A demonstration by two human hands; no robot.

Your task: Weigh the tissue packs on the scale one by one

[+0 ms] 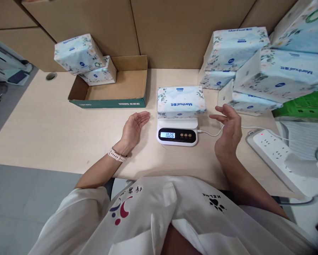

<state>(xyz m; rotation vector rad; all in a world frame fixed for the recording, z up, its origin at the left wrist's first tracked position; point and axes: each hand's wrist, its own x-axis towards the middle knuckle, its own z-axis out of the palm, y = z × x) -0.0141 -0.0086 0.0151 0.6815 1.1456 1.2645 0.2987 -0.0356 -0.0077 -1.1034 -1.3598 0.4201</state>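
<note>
A pack of tissues [181,102], pale blue with a flower print, lies on a white digital scale [178,123]. The scale's lit display [167,135] appears to read 1026. My left hand [134,128] is to the left of the scale, palm turned inward and fingers stretched out, touching nothing but perhaps the table. On the other side, my right hand [228,129] is raised just right of the tissue pack, fingers apart and lightly curved. A gap separates each hand from the pack.
An open cardboard box [107,102] at the back left holds stacked tissue packs [77,55]. More tissue packs [283,74] are piled at the back right, beside a green crate [305,106]. A white power strip [275,152] and the scale's cable [210,134] lie right on the table [42,124].
</note>
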